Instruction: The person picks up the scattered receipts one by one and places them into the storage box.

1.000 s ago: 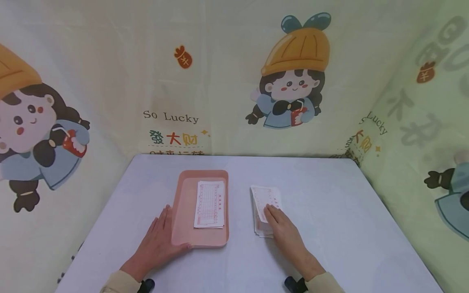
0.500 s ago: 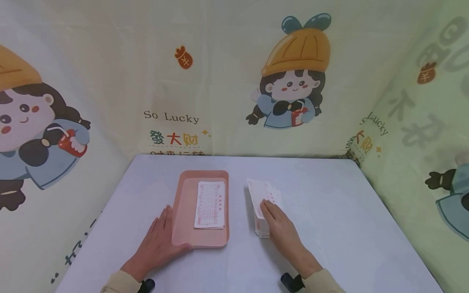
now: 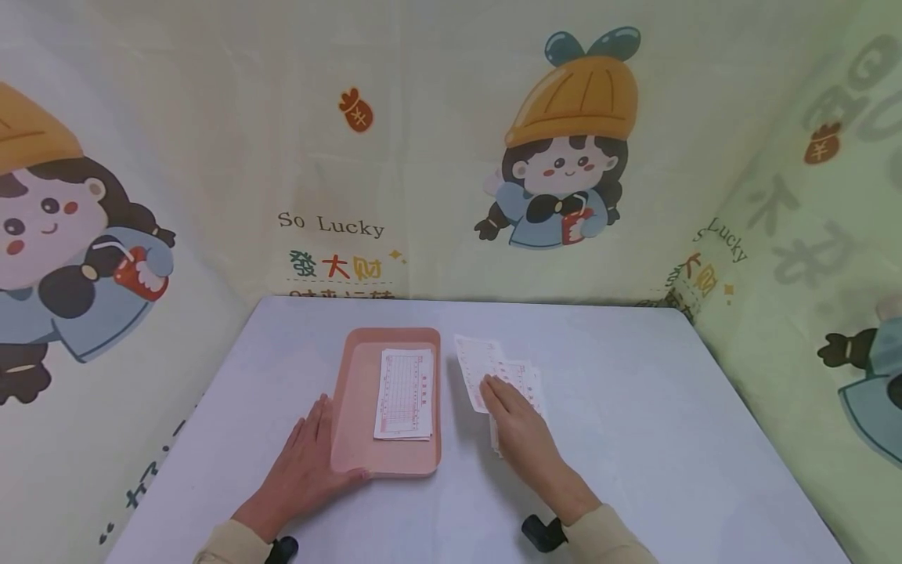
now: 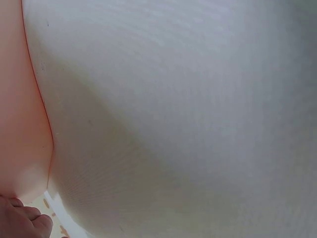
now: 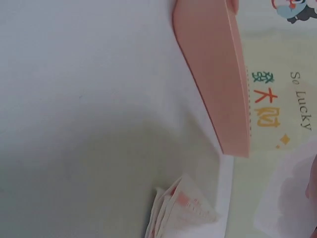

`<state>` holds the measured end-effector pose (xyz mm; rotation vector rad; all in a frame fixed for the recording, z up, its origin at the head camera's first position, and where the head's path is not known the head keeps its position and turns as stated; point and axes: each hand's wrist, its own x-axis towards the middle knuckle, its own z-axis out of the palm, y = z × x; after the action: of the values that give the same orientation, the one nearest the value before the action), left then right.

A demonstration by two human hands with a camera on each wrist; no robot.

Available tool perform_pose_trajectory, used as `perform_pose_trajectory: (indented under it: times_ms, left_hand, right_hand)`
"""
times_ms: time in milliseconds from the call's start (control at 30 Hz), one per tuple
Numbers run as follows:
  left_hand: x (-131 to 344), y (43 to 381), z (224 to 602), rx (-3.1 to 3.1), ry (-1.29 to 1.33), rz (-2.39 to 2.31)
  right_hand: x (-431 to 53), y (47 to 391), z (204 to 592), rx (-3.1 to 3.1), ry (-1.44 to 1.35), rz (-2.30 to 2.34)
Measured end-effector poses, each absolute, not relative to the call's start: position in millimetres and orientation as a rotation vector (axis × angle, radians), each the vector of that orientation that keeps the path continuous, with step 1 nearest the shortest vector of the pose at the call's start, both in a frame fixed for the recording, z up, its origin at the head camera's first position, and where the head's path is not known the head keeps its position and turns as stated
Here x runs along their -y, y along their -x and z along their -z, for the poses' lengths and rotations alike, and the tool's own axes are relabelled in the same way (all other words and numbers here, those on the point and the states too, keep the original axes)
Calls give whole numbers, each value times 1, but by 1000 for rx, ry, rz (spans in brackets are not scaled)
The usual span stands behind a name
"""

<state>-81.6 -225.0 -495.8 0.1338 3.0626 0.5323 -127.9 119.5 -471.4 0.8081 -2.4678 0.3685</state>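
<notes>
A pink tray (image 3: 350,407) lies left of centre on the table, with a few white slips printed in red (image 3: 403,392) inside it. My left hand (image 3: 299,466) rests along its left side, fingers straight and thumb at the near edge. Between the fingers of my right hand (image 3: 524,442) is a printed slip (image 3: 470,364), raised and shifted left off a paper stack (image 3: 524,377). The thumb of that hand is hidden in the head view. In the right wrist view, folded-looking edges of the stack (image 5: 185,213) sit below the held slip (image 5: 280,198).
The white table (image 3: 669,407) carries the tray and the stack, with a narrow strip of tabletop between them. A cloth backdrop (image 3: 437,157) with cartoon figures and lettering rises behind the table and on both sides.
My right hand has moved a little left, carrying the top slip leftward off the stack towards the tray and uncovering the slips below. The left hand and tray stay put.
</notes>
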Motion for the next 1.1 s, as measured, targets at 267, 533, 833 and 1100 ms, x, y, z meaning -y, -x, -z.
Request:
perform_pose_trajectory:
  times_ms: [267,533,833,1100]
  left_hand:
    - [225,83,496,-3078,-141,-531]
    - [225,83,496,-3066,-130,-540]
    - [224,81,494,-3083,-151,-526]
    - [224,81,493,-3091,-160,-531]
  right_hand:
    - [-104,128,465,2521,-819,-357]
    - [-89,127,460,2554,-858,-346]
    - [-71,126,458,2624,-910,-371]
    - [-56,124,459,2610,-983,-312]
